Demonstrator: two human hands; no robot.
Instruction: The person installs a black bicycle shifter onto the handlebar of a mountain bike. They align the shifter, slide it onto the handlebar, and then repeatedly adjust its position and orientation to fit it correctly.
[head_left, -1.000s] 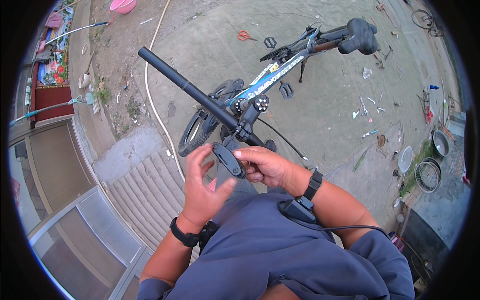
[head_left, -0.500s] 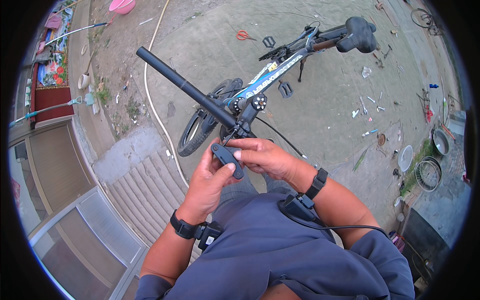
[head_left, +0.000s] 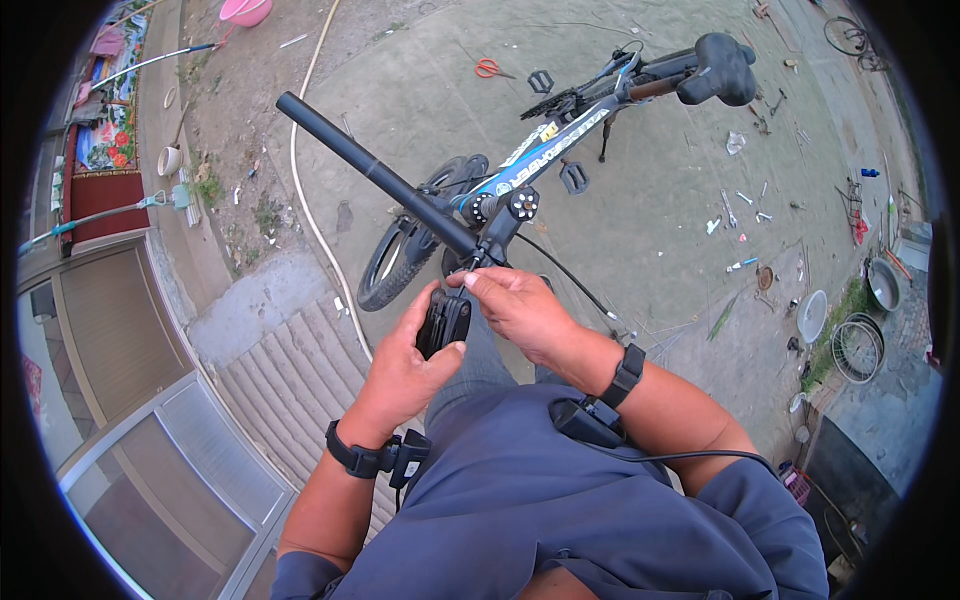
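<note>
My left hand [head_left: 402, 368] is wrapped around a black folding multi-tool [head_left: 446, 324], which stands on edge between thumb and fingers. At the tool's upper end my right hand [head_left: 520, 312] is closed in a pinch, just below the bicycle stem [head_left: 498, 236]. What its fingertips hold looks like a thin metal key of the tool, mostly hidden. Beyond my hands stands a blue and white bicycle [head_left: 550, 158]. Its black handlebar [head_left: 372, 172] slants away to the upper left from the stem. The front wheel [head_left: 388, 268] lies left of the stem, and the black saddle [head_left: 720, 72] is at the far right.
A pale hose [head_left: 300, 180] runs along the ground to the left, beside concrete steps [head_left: 290, 390]. Red-handled scissors [head_left: 488, 68] lie beyond the bicycle. Several wrenches [head_left: 729, 206] and small parts are scattered at right, near a grey basin [head_left: 812, 316]. A loose cable [head_left: 570, 268] hangs by the stem.
The multi-tool has turned from showing its flat side to standing on edge. My right fingers have shifted from its body up to its top end, nearer the stem.
</note>
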